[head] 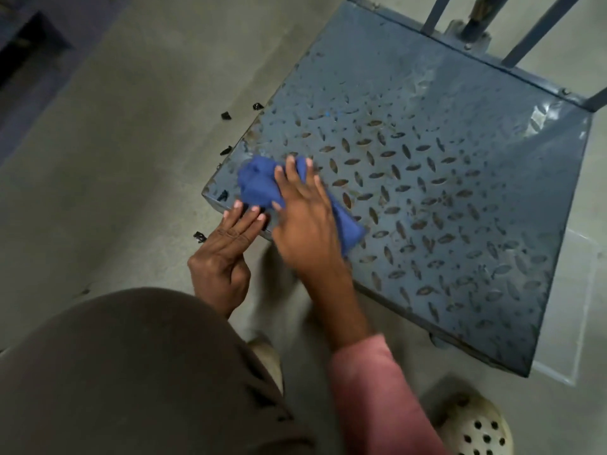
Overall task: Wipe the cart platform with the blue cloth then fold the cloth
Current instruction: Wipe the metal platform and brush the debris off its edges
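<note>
One blue cloth [258,187] under right hand [307,228], left hand [225,254] on one platform [443,192]

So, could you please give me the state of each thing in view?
Blue cloth: bunched, not folded, on the platform's near-left corner.
Grey diamond-plate metal cart platform: worn, rust-spotted.
Right hand: flat, pressing the cloth.
Left hand: fingers straight, touching the platform's edge.
Small black scraps: scattered on the floor.

Open diamond plate runs clear across the cart platform [460,178] to the upright handle bars [545,27] fencing its far edge, while the bunched blue cloth [258,187], the right hand [305,224] and the left hand [223,257] crowd the near-left corner beside scattered black scraps [226,115].
</note>
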Tool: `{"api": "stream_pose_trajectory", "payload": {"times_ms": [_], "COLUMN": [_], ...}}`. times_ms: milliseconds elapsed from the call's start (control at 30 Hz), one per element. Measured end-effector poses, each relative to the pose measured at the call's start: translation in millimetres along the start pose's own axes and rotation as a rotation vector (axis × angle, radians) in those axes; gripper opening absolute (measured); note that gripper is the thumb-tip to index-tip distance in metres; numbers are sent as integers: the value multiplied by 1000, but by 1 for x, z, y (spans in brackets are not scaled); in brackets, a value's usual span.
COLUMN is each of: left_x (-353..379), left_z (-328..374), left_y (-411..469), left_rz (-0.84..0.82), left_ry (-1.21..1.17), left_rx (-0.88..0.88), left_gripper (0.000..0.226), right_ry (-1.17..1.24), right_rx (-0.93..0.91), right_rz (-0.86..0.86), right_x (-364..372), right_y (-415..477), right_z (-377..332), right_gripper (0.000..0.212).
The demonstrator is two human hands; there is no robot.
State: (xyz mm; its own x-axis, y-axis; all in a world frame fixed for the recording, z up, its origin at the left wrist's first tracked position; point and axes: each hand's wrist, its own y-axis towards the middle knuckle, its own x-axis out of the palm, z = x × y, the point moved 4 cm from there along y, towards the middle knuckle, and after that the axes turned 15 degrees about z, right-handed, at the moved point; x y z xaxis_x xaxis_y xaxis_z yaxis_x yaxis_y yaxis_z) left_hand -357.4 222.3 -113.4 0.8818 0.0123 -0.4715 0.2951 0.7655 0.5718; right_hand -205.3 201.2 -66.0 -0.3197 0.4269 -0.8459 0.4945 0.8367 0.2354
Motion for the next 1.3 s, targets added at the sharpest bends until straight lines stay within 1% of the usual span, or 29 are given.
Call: {"api": "stream_pose_trajectory", "payload": {"times_ms": [33,100,167,233,300,367,467,500,533,600,633,700,733,800,867,900,933,1000,1033,1067,1133,1200,1233,1267,1300], "left_x": [-1,-2,-1,2,5,7,2,1,1,1,1,3,4,6,8,8,8,7,6,4,4,7,9,10,10], "left_z": [-1,-5,-5,-3,-1,-1,1,1,1,-1,-2,-5,-5,-5,-6,-5,-6,-7,-8,-10,-12,-12,-11,-10,-9], "left_y": [0,0,-2,-3,-4,-3,-1,1,2,2,1,-1,-2,-4,-4,-3,-3,-3,-2,-1,-2,-3,-3,-4,-4], "left_rz": [-1,-10,3,25,61,98,112,100,82,55,60,79,93,118,124,122,116,107,101,91,94,116,128,144,154], "left_ry": [2,2,-2,-16,-33,-31,-31,-26,-19,-13,-10,-9,-14,-24,-33,-39,-47,-60,-62,-65,-65,-72,-84,-93,-98], "left_rx": [10,25,25,0,-24,-31,-27,-22,-15,-5,1,14,16,1,-15,-22,-30,-31,-30,-31,-34,-45,-52,-57,-64], "left_gripper": [60,58,53,49,49,50,56,57,56,54,52,48,47,45,44,44,46,50,50,50,47,45,45,45,46], "right_ry": [5,-23,-74,-152,-176,-169,-65,-45,-39,-39,-66,-167,-201,-189,-160,-155,-160,-206,-222,-245,-318,-323,-290,-252,-202], "right_rx": [19,148,275,314,307,242,24,1,16,162,238,288,300,318,304,251,153,-88,-167,-187,-92,56,117,137,118], "right_rz": [1,79,155,181,183,161,50,23,24,100,151,226,221,187,139,113,88,37,40,60,111,155,136,121,117], "right_x": [-10,-37,-53,-50,-34,-14,-2,-10,-20,-41,-46,-49,-46,-35,-20,-12,-3,8,5,-3,-21,-26,-24,-18,-10], "right_y": [-23,-54,-43,-2,43,57,1,-22,-38,-40,-27,18,48,108,144,146,137,89,66,51,66,115,134,140,134], "right_z": [8,38,70,85,78,49,7,7,15,48,64,85,94,101,84,63,41,7,3,12,51,82,81,68,50], "right_gripper": [60,62,61,58,56,57,67,70,71,67,63,55,53,50,51,52,54,58,60,62,63,58,56,55,55]}}
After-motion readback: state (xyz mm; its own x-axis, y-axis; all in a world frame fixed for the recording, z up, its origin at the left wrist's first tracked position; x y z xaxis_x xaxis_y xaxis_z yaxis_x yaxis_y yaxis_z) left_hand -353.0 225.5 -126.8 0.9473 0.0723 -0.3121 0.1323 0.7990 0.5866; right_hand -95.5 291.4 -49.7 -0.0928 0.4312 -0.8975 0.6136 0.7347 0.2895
